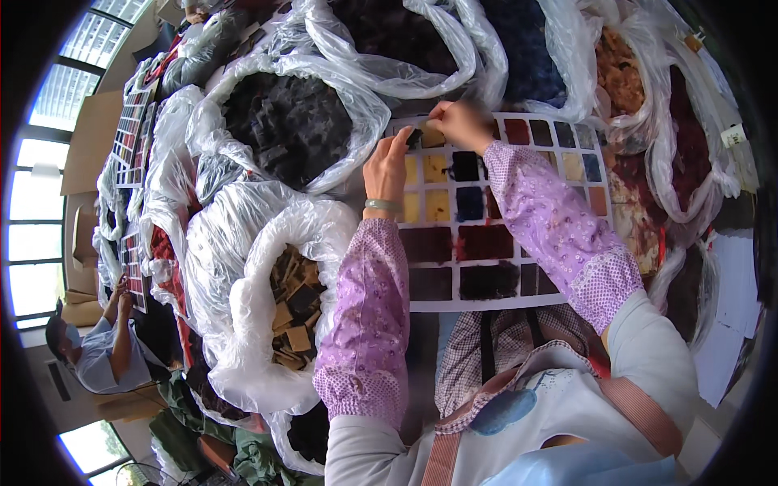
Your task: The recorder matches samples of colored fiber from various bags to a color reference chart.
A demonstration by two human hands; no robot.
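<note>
We are working with both hands over a white sheet (486,306) of coloured patches, which is lying beneath and between our forearms. Our left hand (385,168) is holding its fingers bent and nearly closed at the sheet's upper left; a dark tuft (414,138) is showing at its fingertips, though we cannot tell whether they are gripping it. Our right hand (463,124) is holding thumb and forefinger close together above a tan patch (432,135), and we cannot tell whether anything is sitting between them.

Beside our left hand, a clear bag of black fluff (288,125) is standing open. Nearer our body, left of that forearm, another bag is holding brown flat pieces (297,312). Beyond our right hand, dark blue fluff (523,53) is filling a bag, and orange-brown fluff (620,73) is lying farther right. Well to the right of that hand, a small white tag (733,136) is bearing marks too small for us to read. Far to our left hand's side, a co-worker (117,348) is handling a similar sheet (134,263).
</note>
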